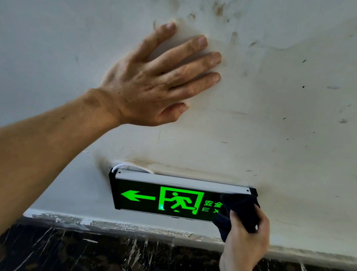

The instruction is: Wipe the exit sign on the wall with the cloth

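A black exit sign (166, 197) with a lit green arrow, running figure and lettering hangs low on the white wall. Its top edge is a grey strip. My right hand (247, 239) grips a dark cloth (240, 211) and presses it against the sign's right end, hiding the last letters. My left hand (157, 77) lies flat on the wall above the sign, fingers spread, holding nothing.
The white wall (286, 114) is stained with brown smudges above and around the sign. A white cable (129, 166) loops out behind the sign's top left corner. Below runs a grey band, then dark marble skirting (114, 259).
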{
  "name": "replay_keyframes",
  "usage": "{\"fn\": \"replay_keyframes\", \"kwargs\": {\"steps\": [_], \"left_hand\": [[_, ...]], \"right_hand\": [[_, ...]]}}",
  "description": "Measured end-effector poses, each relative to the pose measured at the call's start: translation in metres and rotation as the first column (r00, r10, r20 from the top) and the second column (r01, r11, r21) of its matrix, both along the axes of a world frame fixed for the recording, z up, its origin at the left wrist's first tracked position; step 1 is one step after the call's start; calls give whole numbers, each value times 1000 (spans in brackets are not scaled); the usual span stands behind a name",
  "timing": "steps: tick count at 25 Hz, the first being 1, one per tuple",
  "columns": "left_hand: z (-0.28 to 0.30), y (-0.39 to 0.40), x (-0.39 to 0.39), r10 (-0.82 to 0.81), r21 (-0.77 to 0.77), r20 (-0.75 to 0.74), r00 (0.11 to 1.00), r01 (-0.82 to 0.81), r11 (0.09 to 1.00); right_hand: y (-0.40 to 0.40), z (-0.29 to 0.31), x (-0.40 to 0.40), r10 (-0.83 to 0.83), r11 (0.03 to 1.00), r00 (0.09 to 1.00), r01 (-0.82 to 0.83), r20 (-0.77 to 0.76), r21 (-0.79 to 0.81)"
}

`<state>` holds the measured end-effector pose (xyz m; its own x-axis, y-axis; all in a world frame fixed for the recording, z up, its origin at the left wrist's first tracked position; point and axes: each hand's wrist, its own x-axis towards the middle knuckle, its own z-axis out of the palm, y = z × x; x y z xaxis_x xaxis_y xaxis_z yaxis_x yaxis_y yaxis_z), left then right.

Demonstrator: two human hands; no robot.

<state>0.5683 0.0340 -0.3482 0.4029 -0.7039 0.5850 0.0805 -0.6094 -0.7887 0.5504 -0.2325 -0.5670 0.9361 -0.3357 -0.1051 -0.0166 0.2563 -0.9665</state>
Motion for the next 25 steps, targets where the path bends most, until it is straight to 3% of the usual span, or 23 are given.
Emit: {"fn": "replay_keyframes", "kwargs": {"steps": [7, 25], "left_hand": [[1, 0, 1, -4, -2, 2, 1000, 4, 1000], [-1, 0, 3, -30, -14, -3, 1000, 30, 999]], "right_hand": [[48, -2, -24, 175, 962, 984, -161, 44, -221], [174, 6, -88, 477, 791, 869, -361, 129, -493]]}}
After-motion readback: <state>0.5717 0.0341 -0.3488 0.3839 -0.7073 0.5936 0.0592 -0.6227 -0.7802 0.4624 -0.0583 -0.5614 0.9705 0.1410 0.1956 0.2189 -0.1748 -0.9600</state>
